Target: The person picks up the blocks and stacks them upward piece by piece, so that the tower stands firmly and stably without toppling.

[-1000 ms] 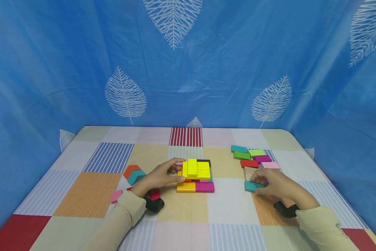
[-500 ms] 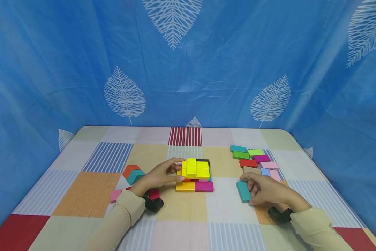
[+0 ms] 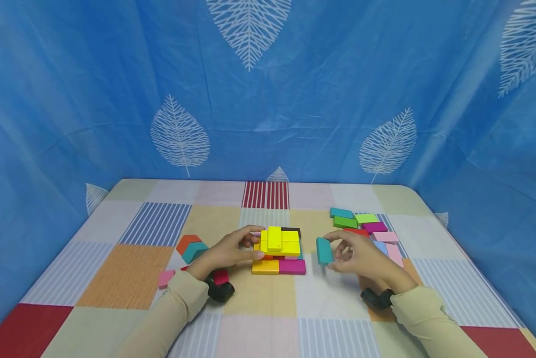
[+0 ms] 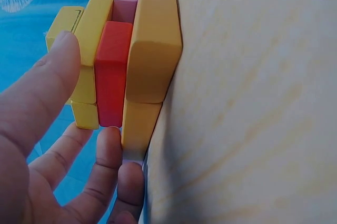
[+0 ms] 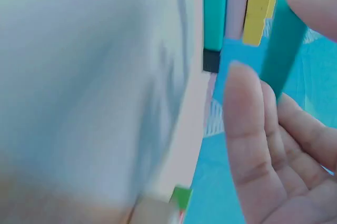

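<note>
While right hand (image 3: 362, 254) pinches teal block (image 3: 323, 251), left hand (image 3: 226, 253) grips stack (image 3: 274, 241), red block (image 3: 356, 231) part-hidden

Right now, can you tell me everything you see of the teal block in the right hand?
The teal block is a small, plain slab with straight edges and flat faces; it might be painted wood. I see no markings, though it looks blurred close up. The right hand pinches it, thumb at the near end and fingers at the far end. It is held above the tablecloth, long side running roughly front to back, right of the stack and not touching it.
</note>
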`<state>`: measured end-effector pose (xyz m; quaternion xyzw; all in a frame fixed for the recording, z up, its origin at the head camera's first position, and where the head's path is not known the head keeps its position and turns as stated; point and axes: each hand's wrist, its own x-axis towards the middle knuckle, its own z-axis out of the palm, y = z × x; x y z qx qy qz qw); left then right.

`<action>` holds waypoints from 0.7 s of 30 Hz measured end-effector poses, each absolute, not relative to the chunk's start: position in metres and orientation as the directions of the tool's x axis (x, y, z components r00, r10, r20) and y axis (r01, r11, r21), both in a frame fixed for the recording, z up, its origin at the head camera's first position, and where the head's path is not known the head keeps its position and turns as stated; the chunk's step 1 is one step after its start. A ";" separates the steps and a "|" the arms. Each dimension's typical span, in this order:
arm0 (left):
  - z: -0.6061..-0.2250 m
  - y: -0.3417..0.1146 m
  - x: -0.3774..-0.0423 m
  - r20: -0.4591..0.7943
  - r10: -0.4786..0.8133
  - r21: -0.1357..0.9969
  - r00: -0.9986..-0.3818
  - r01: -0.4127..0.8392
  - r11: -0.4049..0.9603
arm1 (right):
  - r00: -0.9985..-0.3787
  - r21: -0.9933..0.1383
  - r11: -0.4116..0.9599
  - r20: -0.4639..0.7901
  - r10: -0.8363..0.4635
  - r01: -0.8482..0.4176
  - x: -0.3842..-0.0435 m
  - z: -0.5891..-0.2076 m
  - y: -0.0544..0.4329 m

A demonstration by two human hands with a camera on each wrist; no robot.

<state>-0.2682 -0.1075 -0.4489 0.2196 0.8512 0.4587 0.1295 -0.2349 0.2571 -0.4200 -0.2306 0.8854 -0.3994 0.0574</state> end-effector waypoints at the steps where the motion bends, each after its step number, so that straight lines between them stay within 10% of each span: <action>1: -0.449 -0.107 -0.268 -0.017 0.494 0.837 -0.869 0.258 0.482 | -0.890 -0.740 0.563 0.103 -0.445 -0.367 -0.237 -0.420 0.253; 21: -0.433 -0.101 -0.269 0.021 0.502 0.818 -0.864 0.304 0.489 | -0.838 -0.702 0.524 0.195 -0.510 -0.482 -0.271 -0.424 0.196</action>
